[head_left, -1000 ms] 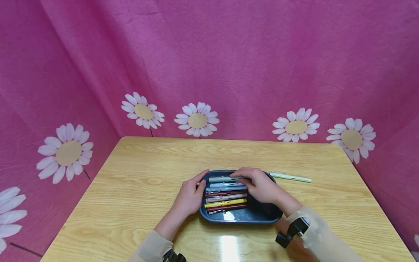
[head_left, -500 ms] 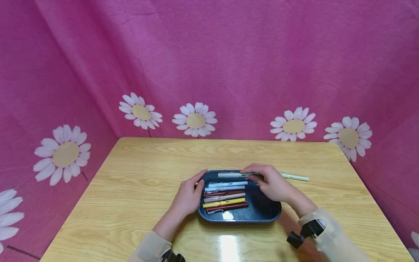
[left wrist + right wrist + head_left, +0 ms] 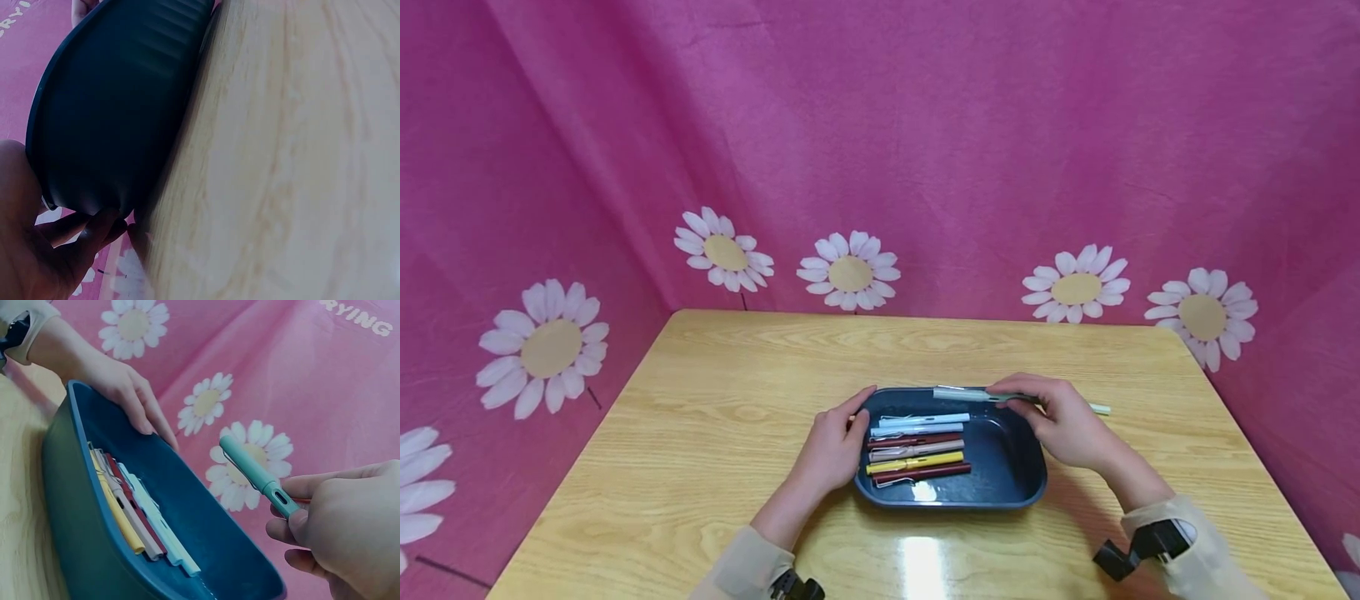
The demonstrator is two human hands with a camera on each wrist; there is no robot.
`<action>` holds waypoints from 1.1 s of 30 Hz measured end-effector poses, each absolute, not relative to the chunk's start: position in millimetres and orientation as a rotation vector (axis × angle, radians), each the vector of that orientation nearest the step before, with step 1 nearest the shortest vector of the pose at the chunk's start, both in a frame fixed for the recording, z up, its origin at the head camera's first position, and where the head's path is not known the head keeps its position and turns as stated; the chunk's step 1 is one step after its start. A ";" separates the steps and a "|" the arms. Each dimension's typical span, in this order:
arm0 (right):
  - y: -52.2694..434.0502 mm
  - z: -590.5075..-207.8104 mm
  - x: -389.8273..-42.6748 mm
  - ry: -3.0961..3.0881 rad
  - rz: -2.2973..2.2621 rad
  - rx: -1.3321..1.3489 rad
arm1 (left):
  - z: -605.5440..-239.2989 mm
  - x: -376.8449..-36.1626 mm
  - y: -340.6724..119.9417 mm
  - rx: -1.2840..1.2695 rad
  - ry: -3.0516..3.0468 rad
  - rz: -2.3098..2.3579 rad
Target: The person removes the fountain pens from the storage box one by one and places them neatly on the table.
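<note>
In the head view my right hand [image 3: 1071, 422] pinches a green pen [image 3: 958, 395] between thumb and fingers, level above the far rim of a dark blue tray [image 3: 1000, 471]. From the right wrist, this pen [image 3: 250, 465] shows its clip and a small window near my fingertips. My left hand [image 3: 831, 450] grips the tray's left end, thumb at the rim and fingers on the outer wall. Lying side by side inside are several pens: light blue ones [image 3: 923, 420], dark red ones [image 3: 925, 474], a greyish-pink one [image 3: 917, 451] and a yellow one [image 3: 916, 463].
Behind my right hand, the end of a pale green pen [image 3: 1101, 409] shows on the wooden table [image 3: 737, 392]. A pink curtain [image 3: 925, 150] with white daisies hangs along the back and sides of the table.
My right hand has lifted the green pen from the back of the row and moved it right, to above the far rim. My left hand stays at the tray's left end.
</note>
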State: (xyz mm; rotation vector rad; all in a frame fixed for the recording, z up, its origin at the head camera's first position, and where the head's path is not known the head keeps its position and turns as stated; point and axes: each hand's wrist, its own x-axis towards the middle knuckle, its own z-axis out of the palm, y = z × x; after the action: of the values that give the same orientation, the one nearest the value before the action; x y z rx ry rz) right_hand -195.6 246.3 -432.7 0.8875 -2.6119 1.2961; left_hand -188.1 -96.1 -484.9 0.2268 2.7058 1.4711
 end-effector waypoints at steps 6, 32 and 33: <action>261.0 -430.7 -190.7 -2.589 1.302 0.835 | -484.5 -188.1 -95.0 0.228 2.711 1.463; 315.7 -440.2 -177.5 -2.525 1.279 0.700 | -485.7 -188.1 -95.0 0.212 2.716 1.460; 318.0 -442.0 -177.4 -2.525 1.278 0.692 | -485.4 -188.1 -95.1 0.212 2.718 1.457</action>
State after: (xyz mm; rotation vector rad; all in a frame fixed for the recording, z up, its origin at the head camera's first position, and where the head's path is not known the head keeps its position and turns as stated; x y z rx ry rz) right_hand -177.4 318.0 -442.0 0.6916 -2.5252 1.2783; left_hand -188.1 -95.1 -485.4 0.2118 2.7182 1.4574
